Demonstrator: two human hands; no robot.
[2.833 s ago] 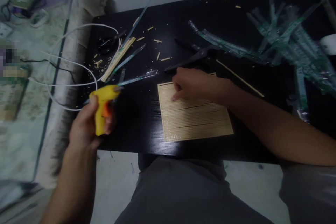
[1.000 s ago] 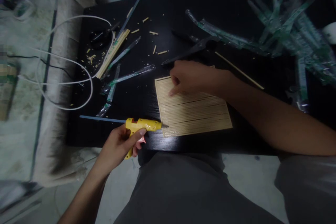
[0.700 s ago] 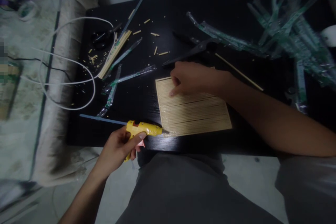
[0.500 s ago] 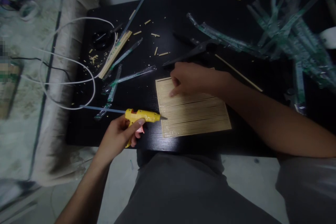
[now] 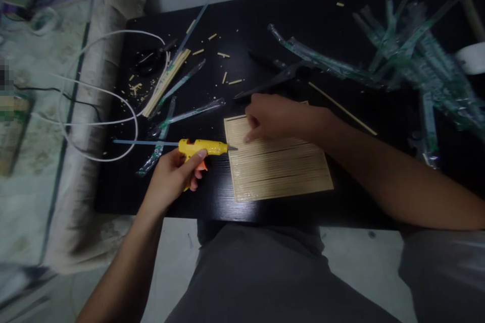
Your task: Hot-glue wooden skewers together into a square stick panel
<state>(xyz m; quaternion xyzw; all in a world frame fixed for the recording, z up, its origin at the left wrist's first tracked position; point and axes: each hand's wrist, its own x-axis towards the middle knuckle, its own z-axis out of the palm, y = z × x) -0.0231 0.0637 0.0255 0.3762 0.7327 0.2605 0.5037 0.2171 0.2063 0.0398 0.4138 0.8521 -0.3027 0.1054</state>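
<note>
My left hand is wrapped round a yellow hot glue gun, thumb along its side. A long translucent glue stick sticks out of the back of the gun. Its metal nozzle is over the left edge of a flat panel of thin wooden sticks laid side by side. Shiny glue shows along the panel's left edge. My right hand rests on the panel's upper left part, fingers curled, fingertips down near the nozzle. Anything between those fingertips is hidden or too small to make out.
Black-handled scissors lie behind the panel, with a single stick to their right. Clear plastic wrappers pile up at right. A bundle of sticks, smaller scissors and a white cable are at left.
My left hand has moved the glue gun up along the panel's left edge, closer to my right hand. My right hand stays in place on the panel.
</note>
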